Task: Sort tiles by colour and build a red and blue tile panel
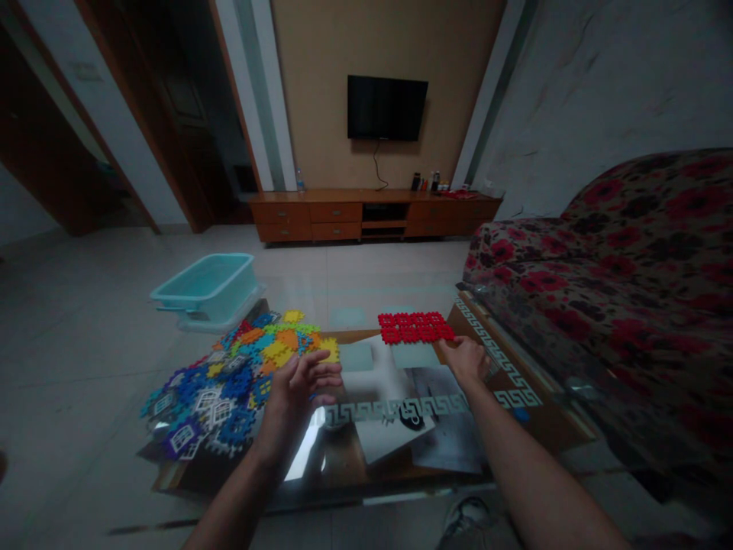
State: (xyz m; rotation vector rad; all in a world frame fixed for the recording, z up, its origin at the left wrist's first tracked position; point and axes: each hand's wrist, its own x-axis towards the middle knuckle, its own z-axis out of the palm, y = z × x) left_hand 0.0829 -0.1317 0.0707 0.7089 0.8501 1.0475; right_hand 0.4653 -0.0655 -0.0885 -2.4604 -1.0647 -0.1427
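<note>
The person is apparently working on arranging or joining red pieces [417, 328], which are lying flat in two close rows on the glass table [343, 451], beyond its patterned near border. The right hand [465, 359] is resting at their near right corner, with its fingertips meeting the edge; whether it is pinching a piece or merely pressing against one, the view is not showing, so how far its grip is opening cannot be told. The left hand [306, 380] is hovering with fingers spread and loosely curled, apparently holding nothing. It is lining up just beside the mixed pile [280, 347] of notched plastic pieces (blue, yellow, orange and white ones are all crowding together there), though whether any finger is touching the pile is remaining unclear. Judging from this pose, the next move is calling for a steady right hand at that corner, so that the rows are not skewing, while the left is staying free. As for the grip, the red pieces are extending leftward and slightly away from the right fingertips, and they are lying well apart from the left hand, with bare glass showing between.
</note>
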